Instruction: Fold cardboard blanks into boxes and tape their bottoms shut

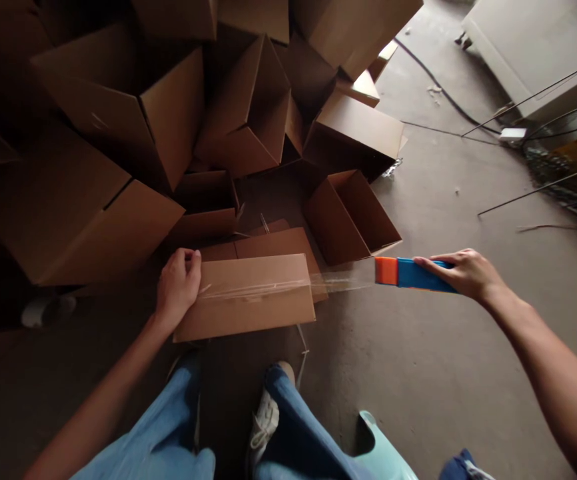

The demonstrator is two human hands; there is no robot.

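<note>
Left hand sits on the near end of a flat cardboard box, fingers curled over it; can't really tell if they're gripping or just pressing. The box lies on the concrete floor, long axis running sideways, and that hand's the closer one. A strip of clear tape runs off its right end to a blue-and-orange tape dispenser, held well out by the right hand, fingers closed around it.

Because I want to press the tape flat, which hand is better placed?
Left, probably: the left hand rests on the cardboard box beside the tape; the right hand holds the tape dispenser away from it.
</note>
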